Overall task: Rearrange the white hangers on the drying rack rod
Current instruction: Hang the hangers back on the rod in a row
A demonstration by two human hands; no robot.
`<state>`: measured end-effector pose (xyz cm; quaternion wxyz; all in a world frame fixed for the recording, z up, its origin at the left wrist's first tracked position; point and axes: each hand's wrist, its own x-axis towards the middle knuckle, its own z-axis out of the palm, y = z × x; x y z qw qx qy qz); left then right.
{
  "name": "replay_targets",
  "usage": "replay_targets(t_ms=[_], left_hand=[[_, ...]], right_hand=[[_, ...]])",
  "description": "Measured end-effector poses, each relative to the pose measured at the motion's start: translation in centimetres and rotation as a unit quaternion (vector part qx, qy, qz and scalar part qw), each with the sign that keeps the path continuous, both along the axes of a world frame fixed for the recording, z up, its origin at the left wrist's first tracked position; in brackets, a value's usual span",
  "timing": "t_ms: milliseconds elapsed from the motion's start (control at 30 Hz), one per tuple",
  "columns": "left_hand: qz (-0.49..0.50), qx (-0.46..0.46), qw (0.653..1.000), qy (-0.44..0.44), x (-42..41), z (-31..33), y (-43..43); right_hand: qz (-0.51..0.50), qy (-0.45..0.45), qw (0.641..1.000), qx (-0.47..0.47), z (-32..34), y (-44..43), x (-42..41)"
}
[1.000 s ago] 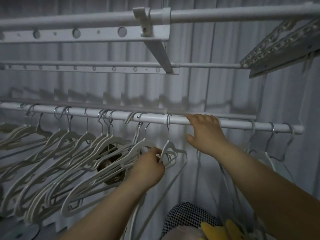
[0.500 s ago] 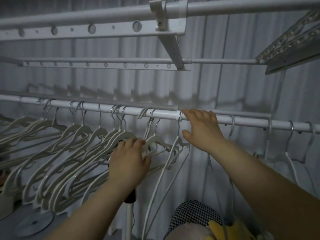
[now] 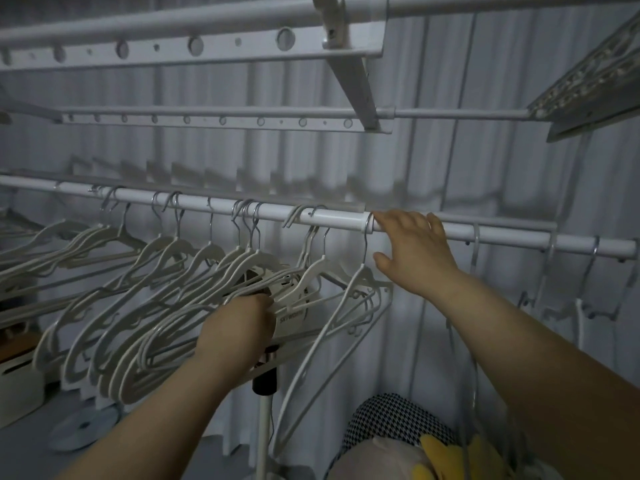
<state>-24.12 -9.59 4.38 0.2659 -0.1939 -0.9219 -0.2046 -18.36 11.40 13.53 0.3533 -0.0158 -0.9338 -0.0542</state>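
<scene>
Your left hand [image 3: 239, 327] has dropped lower into the white hangers [image 3: 166, 258] bunched left of centre on the rod [image 3: 207, 206], fingers curled round their arms. Your right hand [image 3: 412, 251] rests on the rod, fingers straight.

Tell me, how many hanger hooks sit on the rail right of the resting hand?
3 plainly: the first hook just beyond the right hand, the second hook farther along the rod, the third hook near its end. A fourth may hide at the frame edge.
</scene>
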Motion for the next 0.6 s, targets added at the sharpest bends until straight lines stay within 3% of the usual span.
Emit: replay_targets(t_ms=[367, 467, 600], left_hand=[[-0.045, -0.004, 0.996, -0.074, -1.1, 0.5, 3.3], [-0.026, -0.019, 0.999, -0.04, -0.2, -0.9, 1.5], [-0.02, -0.038, 0.999, -0.014, 1.7, -2.0, -1.9]], right_hand=[[0.047, 0.021, 0.999, -0.004, -0.3, 0.7, 1.2], [0.084, 0.048, 0.995, 0.01, -0.7, -0.1, 1.5], [0.102, 0.013, 0.995, 0.016, -1.1, -1.9, 2.5]])
